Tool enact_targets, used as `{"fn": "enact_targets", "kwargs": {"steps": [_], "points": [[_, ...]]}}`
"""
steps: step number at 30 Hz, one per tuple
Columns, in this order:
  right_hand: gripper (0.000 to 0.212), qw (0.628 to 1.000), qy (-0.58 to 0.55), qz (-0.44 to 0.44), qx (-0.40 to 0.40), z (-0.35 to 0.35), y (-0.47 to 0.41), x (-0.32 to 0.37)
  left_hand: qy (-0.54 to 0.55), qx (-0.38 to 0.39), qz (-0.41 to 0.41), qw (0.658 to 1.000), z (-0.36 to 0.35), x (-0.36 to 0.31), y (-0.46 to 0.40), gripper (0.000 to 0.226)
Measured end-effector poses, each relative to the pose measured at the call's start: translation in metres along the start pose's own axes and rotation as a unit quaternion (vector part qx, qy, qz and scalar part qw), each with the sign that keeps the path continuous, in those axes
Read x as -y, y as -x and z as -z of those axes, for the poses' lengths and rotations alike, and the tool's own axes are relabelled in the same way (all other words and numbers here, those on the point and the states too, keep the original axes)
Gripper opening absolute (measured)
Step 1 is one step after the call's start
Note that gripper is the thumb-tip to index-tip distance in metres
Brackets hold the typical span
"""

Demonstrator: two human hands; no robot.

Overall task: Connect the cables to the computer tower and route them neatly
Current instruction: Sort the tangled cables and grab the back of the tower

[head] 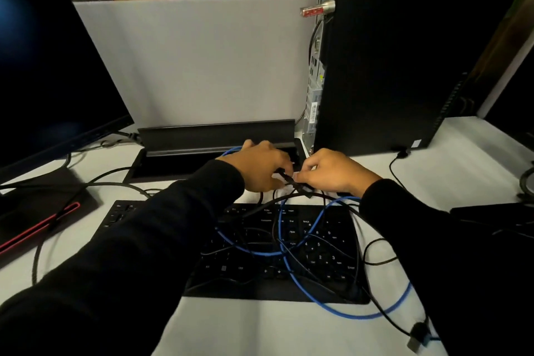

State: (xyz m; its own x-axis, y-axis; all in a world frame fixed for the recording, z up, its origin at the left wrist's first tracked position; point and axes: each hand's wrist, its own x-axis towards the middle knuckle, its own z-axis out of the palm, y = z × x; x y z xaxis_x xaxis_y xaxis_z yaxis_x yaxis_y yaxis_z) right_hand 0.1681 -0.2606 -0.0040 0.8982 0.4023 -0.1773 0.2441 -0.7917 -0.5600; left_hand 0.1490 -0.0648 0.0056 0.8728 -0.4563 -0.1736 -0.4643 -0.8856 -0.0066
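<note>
- Left hand (pixel 260 166) and right hand (pixel 335 172) pinching black cable (pixel 291 180) above keyboard (pixel 161 220).
- Blue cable (pixel 291 274) looped across keys.
- Computer tower (pixel 404 61) upright behind.

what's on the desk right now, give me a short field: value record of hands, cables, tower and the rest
left hand: grips black cables
right hand: pinches a black cable
blue cable: looped loose over the keyboard
computer tower: upright, rear ports facing left, one black cable hanging at them
monitor: left, screen dark
desk cable tray: lid raised
</note>
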Motion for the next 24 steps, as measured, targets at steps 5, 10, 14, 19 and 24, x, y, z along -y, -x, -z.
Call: {"fn": "enact_targets", "kwargs": {"steps": [5,10,14,19,24], "points": [[0.017,1.000,-0.022,0.006,0.004,0.008,0.009,-0.013,0.017,-0.125,0.012,0.992,-0.011,0.012,-0.015,0.008],[0.060,1.000,-0.027,-0.008,-0.014,0.010,0.008,-0.023,0.143,-0.220,0.076,0.962,-0.009,0.036,-0.017,0.009],[0.033,0.982,-0.106,0.012,-0.154,0.008,0.003,-0.018,0.119,-0.182,0.081,0.973,-0.011,0.038,-0.022,0.014],[0.014,0.935,-0.140,0.064,-0.318,0.010,-0.005,-0.014,0.119,-0.175,0.080,0.974,-0.018,0.033,-0.029,0.007],[0.021,0.895,-0.089,0.168,-0.403,0.026,-0.009,-0.010,0.215,-0.209,0.061,0.952,-0.025,0.030,-0.043,0.018]]}}
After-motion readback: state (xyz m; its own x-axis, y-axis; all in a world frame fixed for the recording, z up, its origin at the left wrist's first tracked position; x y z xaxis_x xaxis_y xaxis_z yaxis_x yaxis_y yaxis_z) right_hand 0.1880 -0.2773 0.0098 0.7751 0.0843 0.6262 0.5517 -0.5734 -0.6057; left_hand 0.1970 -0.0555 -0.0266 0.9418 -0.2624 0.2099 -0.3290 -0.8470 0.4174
